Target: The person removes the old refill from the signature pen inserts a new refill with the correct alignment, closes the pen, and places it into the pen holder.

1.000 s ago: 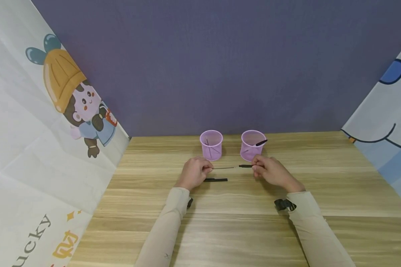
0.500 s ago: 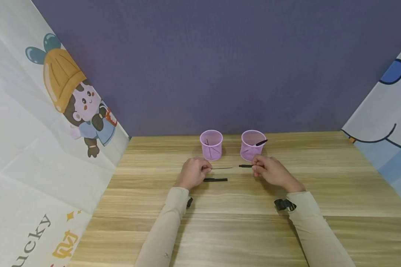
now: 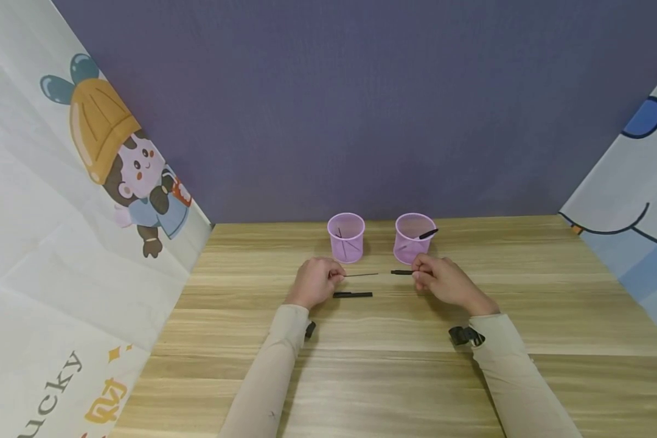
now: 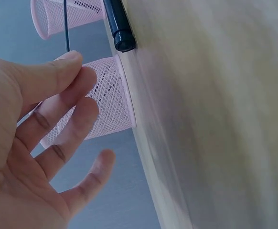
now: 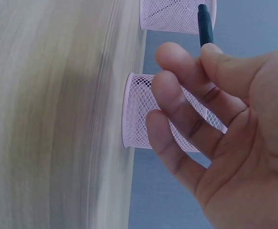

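From my remote seat I have the thin rod (image 3: 361, 275) pinched between thumb and index fingertip of the left hand (image 3: 316, 284), above the table (image 3: 372, 389) and in front of the left mesh cup (image 3: 356, 224). The right hand (image 3: 444, 282) pinches the dark pen tube (image 3: 402, 272) near the right mesh cup (image 3: 410, 224), and the free ends of rod and tube point at each other with a small gap between. I judge both to be very light; the rod looks slim enough to flex or roll in the fingers, so I would hold it close to its middle and press gently. The tube, thicker and likely smooth, stiff plastic, should bear a firmer pinch along its body, clear of the end. The head view alone gives me that gap, plus the thin sticks inside the left cup and the black pen piece (image 3: 421, 236) leaning out of the right one. The left wrist view adds the blunt round end of the black pen (image 4: 123, 39) lying on the table, and the right wrist view the tube's stepped tip; whether that tip is hollow, I cannot tell.
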`<state>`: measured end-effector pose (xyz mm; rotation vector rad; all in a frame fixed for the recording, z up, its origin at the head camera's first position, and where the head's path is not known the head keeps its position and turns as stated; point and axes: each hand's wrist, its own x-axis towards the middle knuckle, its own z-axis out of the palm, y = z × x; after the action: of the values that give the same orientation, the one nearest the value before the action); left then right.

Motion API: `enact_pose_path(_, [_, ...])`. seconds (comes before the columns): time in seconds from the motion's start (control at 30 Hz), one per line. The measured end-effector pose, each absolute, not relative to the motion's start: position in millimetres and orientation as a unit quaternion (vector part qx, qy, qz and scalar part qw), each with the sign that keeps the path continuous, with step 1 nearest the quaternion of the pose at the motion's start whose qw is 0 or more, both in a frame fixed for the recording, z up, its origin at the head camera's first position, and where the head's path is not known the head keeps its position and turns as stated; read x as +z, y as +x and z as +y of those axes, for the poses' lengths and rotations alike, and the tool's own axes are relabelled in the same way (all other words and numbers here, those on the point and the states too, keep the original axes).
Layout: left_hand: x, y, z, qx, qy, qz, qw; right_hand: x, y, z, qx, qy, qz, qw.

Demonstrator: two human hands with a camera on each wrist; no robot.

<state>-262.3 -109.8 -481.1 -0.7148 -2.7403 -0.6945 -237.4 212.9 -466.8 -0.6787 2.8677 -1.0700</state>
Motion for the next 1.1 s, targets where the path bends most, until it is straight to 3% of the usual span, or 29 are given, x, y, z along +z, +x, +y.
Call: enact_pose_path(1.1, [-484.7,-269.6,-112.7,-0.193,-0.202,-0.958,0.064,-469.7,-238.2,209.8,-0.342,-0.220,0.913,0.011])
